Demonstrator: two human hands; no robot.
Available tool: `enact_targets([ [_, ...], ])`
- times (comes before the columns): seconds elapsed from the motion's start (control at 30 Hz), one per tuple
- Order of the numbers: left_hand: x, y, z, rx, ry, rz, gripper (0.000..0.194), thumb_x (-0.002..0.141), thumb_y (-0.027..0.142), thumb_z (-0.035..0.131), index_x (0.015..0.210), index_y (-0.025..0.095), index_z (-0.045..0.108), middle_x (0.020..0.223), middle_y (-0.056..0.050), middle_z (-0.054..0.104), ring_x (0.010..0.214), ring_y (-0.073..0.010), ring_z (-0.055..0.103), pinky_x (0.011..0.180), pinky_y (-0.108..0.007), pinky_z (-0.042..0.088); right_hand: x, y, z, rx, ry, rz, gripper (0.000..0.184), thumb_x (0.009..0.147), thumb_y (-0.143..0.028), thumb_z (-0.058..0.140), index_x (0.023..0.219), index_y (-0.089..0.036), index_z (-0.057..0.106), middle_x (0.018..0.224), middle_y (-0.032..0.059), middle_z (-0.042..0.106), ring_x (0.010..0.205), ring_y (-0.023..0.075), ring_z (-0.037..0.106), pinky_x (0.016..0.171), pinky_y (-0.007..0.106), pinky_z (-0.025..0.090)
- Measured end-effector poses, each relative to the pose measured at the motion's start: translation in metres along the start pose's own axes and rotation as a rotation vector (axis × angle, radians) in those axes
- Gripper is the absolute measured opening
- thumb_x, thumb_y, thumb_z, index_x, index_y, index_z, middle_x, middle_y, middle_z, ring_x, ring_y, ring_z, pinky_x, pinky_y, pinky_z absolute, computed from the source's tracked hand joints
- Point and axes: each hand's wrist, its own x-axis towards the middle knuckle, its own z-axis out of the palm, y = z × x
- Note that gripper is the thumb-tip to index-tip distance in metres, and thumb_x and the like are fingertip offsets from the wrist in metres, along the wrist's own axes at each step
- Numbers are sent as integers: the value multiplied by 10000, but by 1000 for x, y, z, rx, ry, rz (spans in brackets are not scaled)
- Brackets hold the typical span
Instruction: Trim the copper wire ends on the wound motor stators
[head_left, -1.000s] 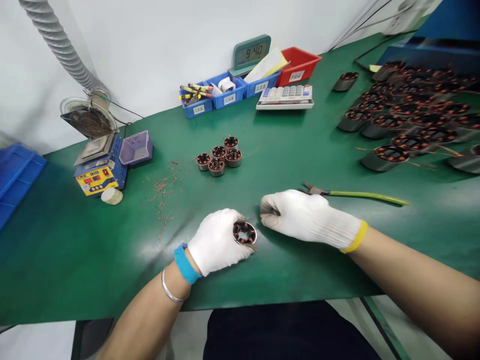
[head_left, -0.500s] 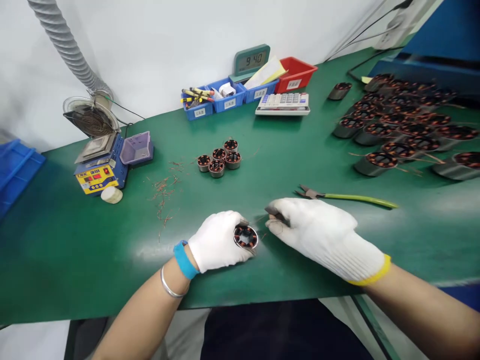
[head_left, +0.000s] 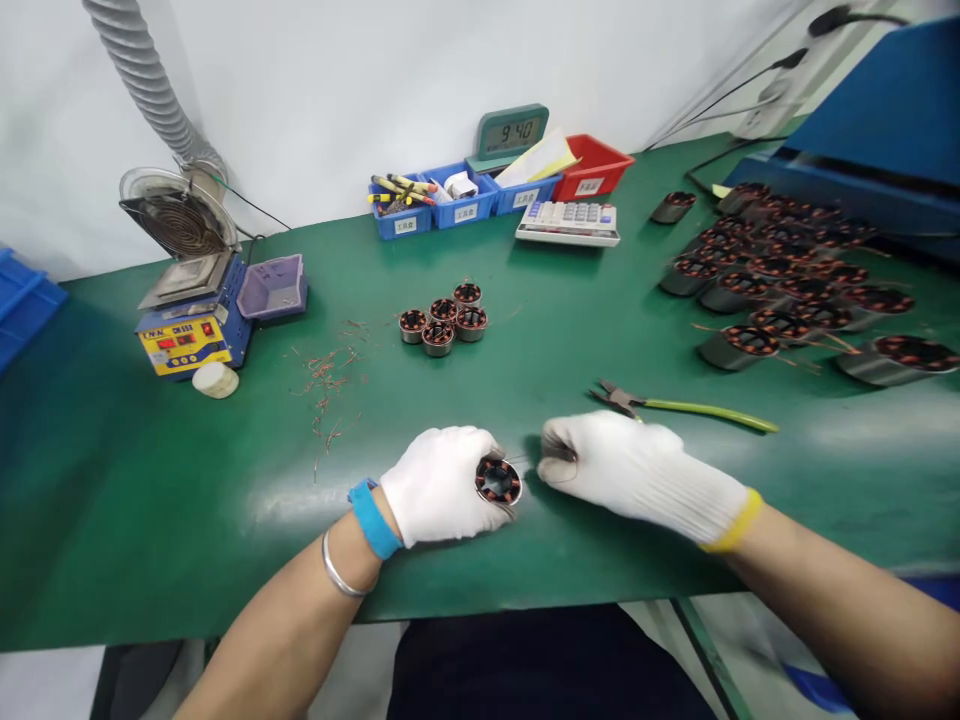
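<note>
My left hand [head_left: 442, 485], in a white glove, is wrapped round a small motor stator [head_left: 499, 482]. The stator's round steel rim and copper windings face up toward me. To its right my right hand [head_left: 604, 455], gloved too, has thumb and fingers pinched together. Thin wire [head_left: 519, 459] runs from the stator toward those fingertips, and a loose end curls below them. Just beyond the right hand lie cutting pliers [head_left: 690, 408] with green handles; nothing grips them.
Several stators [head_left: 439, 337] stand in a group mid-table, and many more stators [head_left: 739, 345] crowd the right side. Copper wire scraps [head_left: 324, 375] litter the left. Behind are a solder pot [head_left: 187, 340], a purple tray [head_left: 271, 290], blue bins [head_left: 405, 222], a red bin [head_left: 592, 170] and a calculator [head_left: 568, 222].
My right fingers have closed further into a pinch, and that hand has turned slightly. The left hand still holds the stator. The whole view has shifted a little.
</note>
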Motion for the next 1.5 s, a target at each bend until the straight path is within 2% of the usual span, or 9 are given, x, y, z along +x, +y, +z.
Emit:
enact_targets([
  [0.17, 1, 1, 1, -5, -20, -1, 385, 715, 426, 742, 1025, 205, 681, 1024, -96, 748, 946, -327, 717, 841, -440, 575, -42, 19, 23, 11, 127, -15, 209, 864, -361, 518, 777, -270, 684, 695, 13, 715, 603, 228, 666, 467, 295, 338],
  [0.3, 1, 1, -1, -21, -26, -33, 429, 713, 441, 743, 1054, 188, 685, 1026, -106, 744, 949, -331, 711, 840, -441, 574, -50, 28, 32, 98, 648, -461, 188, 933, -294, 540, 993, -210, 697, 919, 86, 766, 834, 247, 726, 702, 355, 559],
  [0.37, 1, 0, -1, -27, -35, -34, 442, 704, 452, 746, 1052, 186, 685, 1028, -108, 742, 951, -330, 709, 843, -439, 572, -48, 24, 38, 86, 733, -706, 185, 946, -230, 544, 1069, -186, 674, 1015, 110, 763, 993, 255, 711, 882, 392, 559],
  [0.47, 2, -1, -1, -34, -39, -21, 422, 713, 437, 728, 1047, 182, 685, 1038, -111, 739, 965, -325, 707, 860, -436, 566, -44, 13, 52, 69, 642, -791, 237, 911, -153, 535, 1108, -184, 662, 1034, 96, 761, 958, 244, 711, 842, 389, 560],
  [0.67, 2, -2, -2, -38, -39, -2, 410, 708, 472, 739, 999, 187, 689, 1000, -100, 737, 931, -324, 704, 830, -432, 555, -44, 12, 61, 246, 475, -596, 116, 876, -184, 552, 840, -239, 648, 731, 4, 694, 613, 168, 649, 568, 277, 466],
  [0.93, 2, 0, -1, -33, -52, 7, 419, 688, 461, 761, 998, 189, 684, 975, -85, 733, 892, -302, 698, 790, -400, 531, -36, 18, 49, 315, 353, -320, 274, 910, -280, 545, 1153, -235, 662, 1080, 66, 713, 771, 184, 699, 598, 276, 490],
  [1.2, 1, 2, 1, -110, 0, -51, 325, 642, 376, 790, 883, 203, 658, 871, -49, 695, 760, -241, 648, 706, -367, 514, -18, 6, 27, 302, 75, -303, 164, 881, -232, 519, 871, -236, 683, 851, 34, 692, 774, 201, 650, 660, 291, 425],
  [1.37, 0, 4, 1, -635, 10, -238, 578, 590, 305, 853, 1098, 187, 602, 981, -61, 702, 870, -239, 690, 794, -373, 568, -21, 5, 28, 722, 70, -147, 203, 853, -367, 487, 831, -222, 628, 697, 10, 628, 618, 173, 559, 581, 285, 405],
  [1.5, -1, 3, -2, -1158, -361, -367, 581, 704, 469, 789, 1129, 144, 563, 1012, -102, 675, 681, -206, 722, 563, -302, 578, -31, 5, 26, 795, 162, -138, 202, 806, -415, 515, 765, -229, 582, 675, 11, 606, 609, 173, 537, 566, 288, 392],
])
